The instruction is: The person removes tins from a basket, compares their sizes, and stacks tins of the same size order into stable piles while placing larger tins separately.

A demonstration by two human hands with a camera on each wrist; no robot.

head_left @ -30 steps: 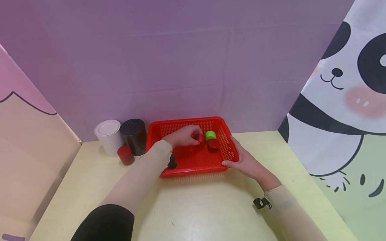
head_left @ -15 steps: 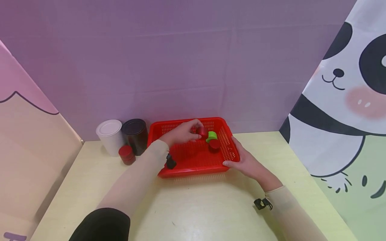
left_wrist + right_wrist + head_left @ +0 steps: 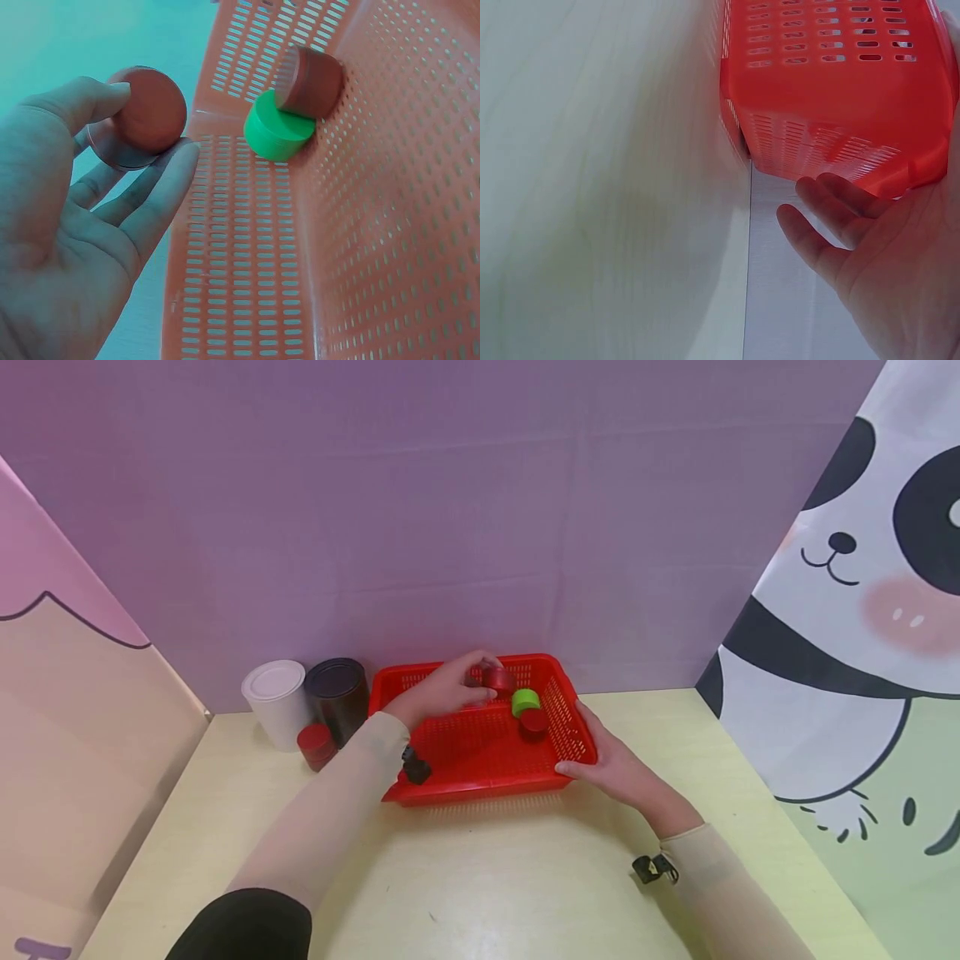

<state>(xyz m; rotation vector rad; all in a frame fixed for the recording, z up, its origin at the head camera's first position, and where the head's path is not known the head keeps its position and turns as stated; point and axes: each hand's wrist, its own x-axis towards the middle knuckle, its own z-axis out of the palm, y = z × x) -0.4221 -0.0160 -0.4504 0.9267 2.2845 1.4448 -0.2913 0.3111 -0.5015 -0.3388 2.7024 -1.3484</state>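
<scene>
My left hand (image 3: 442, 692) pinches a small round red jar (image 3: 154, 111) between thumb and fingers, over the back part of the red plastic basket (image 3: 480, 789). In the left wrist view, the flat red top of this jar faces the camera. A short green jar (image 3: 274, 131) and a second red jar (image 3: 319, 82) lie together inside the basket near its right end, touching each other. My right hand (image 3: 615, 766) holds the basket's right side, thumb at the front corner of the rim and fingers along the outside wall.
Left of the basket stand a white canister (image 3: 275, 702) and a black-lidded dark canister (image 3: 336, 697). A small red jar (image 3: 316, 745) sits before them. The pale wooden table (image 3: 480, 885) meets a purple backdrop (image 3: 450, 527) behind the basket.
My left hand has risen and shifted slightly back and left with the red jar. The green jar tipped for a moment, then settled. My right hand stays on the basket.
</scene>
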